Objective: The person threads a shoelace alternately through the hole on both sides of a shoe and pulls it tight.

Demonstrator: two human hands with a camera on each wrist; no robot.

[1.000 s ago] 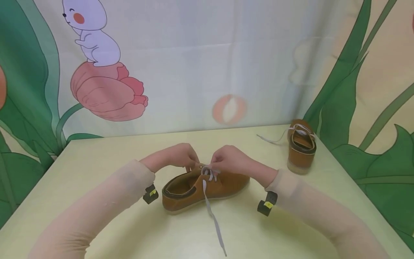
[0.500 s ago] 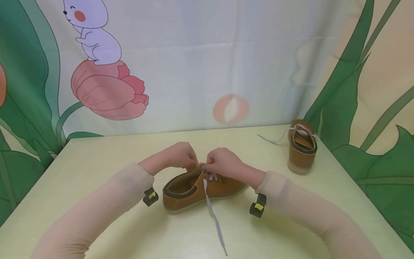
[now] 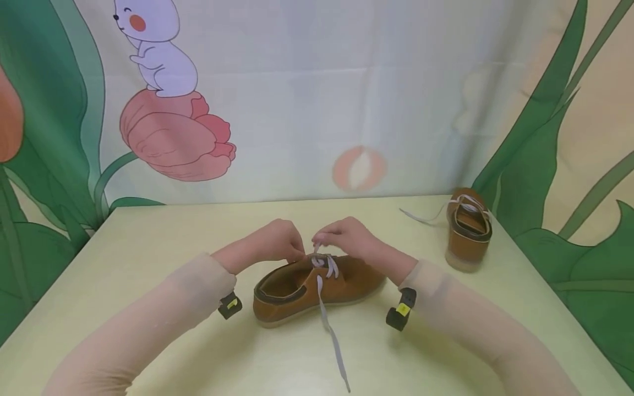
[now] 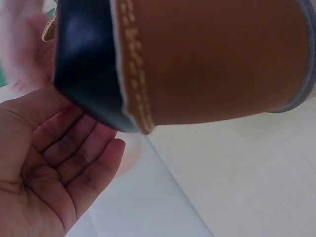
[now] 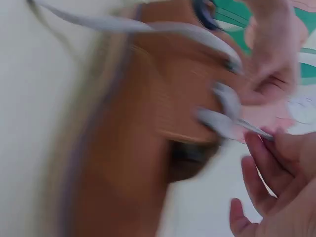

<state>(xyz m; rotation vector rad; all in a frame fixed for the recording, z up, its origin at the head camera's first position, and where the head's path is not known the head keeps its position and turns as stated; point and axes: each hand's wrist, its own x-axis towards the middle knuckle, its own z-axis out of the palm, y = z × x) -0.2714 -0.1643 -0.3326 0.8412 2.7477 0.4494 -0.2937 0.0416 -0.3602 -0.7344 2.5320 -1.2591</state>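
A brown shoe (image 3: 282, 308) with a dark-lined collar stands on the table, its toe pointing right. In the head view my left hand (image 3: 278, 242) is at the far side of its opening and pinches the edge near the eyelets; the shoe hides the fingertips in the left wrist view. My right hand (image 3: 349, 236), above the tongue, pinches a pale shoelace (image 5: 254, 129) between thumb and forefinger. That lace runs taut from the fingertips down to the eyelets. Another loose lace end (image 3: 333, 338) hangs over the shoe's near side onto the table.
A second brown shoe (image 3: 468, 250) stands at the table's right back, heel towards me, one lace (image 3: 421, 219) trailing left. Behind the pale yellow table (image 3: 188, 352) hangs a printed curtain (image 3: 277, 110). Both wrists carry small black cameras.
My right hand moved in towards the eyelets, then lifted, drawing the lace up from the shoe. The left hand stays at the shoe's edge. The head view shifted slightly.
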